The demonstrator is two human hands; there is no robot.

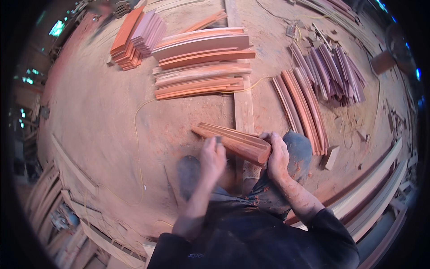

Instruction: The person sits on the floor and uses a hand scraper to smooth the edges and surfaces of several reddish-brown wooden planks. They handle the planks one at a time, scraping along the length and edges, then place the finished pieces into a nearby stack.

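Note:
A reddish-brown, shaped length of wood [239, 145] with grooves along its upper face and a rounded end lies slantwise in front of me, above my knees. My right hand [278, 156] is closed round its near right end. Beside the wood's left part, my left hand [213, 158] is closed and blurred by motion. A small dark piece [218, 140] shows at its fingers; its kind I cannot make out. Whether that piece touches the wood is unclear. Wood shavings cling to my right forearm and trousers.
Several orange-red boards [204, 56] lie in rows ahead. A stack of planks [127, 38] stands far left. Curved strips [302, 110] and purplish pieces [336, 74] lie to the right. A thin yellow cord [136, 121] crosses the dusty floor. Long pale beams [371, 188] lie near right.

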